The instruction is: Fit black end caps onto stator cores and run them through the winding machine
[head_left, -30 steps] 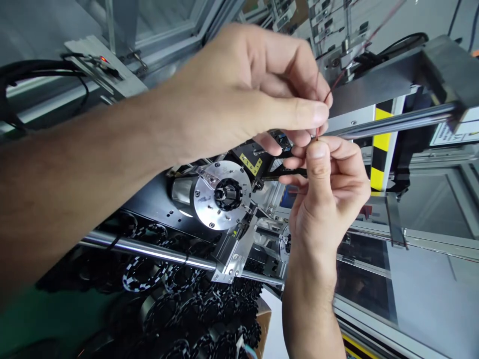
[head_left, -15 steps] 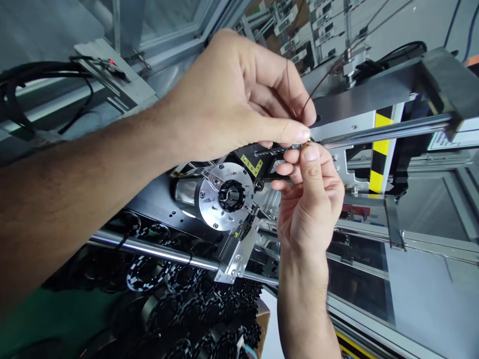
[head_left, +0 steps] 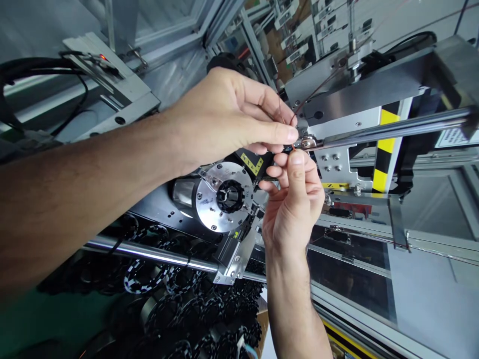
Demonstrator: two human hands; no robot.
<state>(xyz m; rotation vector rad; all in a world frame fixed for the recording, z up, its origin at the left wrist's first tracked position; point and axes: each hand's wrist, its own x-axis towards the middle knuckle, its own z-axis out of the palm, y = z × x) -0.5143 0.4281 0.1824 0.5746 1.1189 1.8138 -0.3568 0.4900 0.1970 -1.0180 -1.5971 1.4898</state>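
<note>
Machine frame fills mid-picture, where left hand (head_left: 228, 119) and right hand (head_left: 294, 209) each pinch fine wire (head_left: 318, 89), holding it taut at the guide rod (head_left: 374, 131) tip.

Left hand (head_left: 228, 117) just above right hand (head_left: 294, 209), thin wire (head_left: 314, 93) between them, disc (head_left: 223, 197) lower left.

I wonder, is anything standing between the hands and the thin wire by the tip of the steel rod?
Nothing visible does. The left hand and the right hand both appear to pinch the thin wire right beside the tip of the steel rod, fingertips nearly touching. The round metal chuck sits below them, apart.
</note>
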